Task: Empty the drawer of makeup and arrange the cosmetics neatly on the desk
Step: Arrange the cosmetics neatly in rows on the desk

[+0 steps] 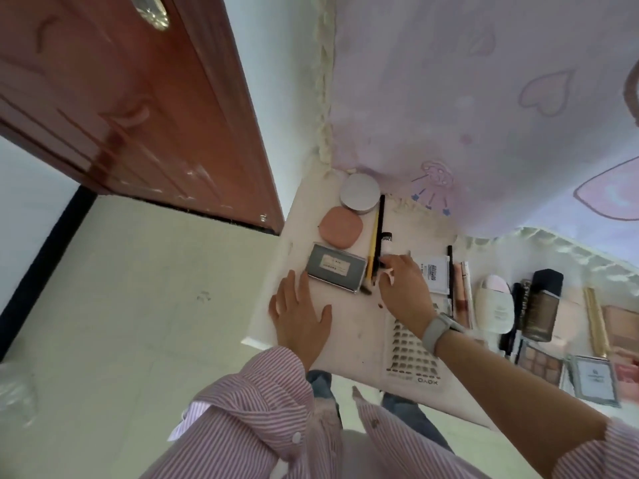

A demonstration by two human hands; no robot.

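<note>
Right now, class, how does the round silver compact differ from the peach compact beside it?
The round silver compact is circular and metallic grey; the peach compact is a rounded square in matte peach. The silver one lies farther back, near the cloth; the peach one sits nearer the person. Both lie flat and closed on the desk, untouched by either hand.

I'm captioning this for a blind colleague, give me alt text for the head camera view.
A person's right hand reaches to pencils lined up on a white desk, while the left hand rests flat near a grey palette. A pink compact and round silver tin lie beyond; more cosmetics crowd the right.
</note>
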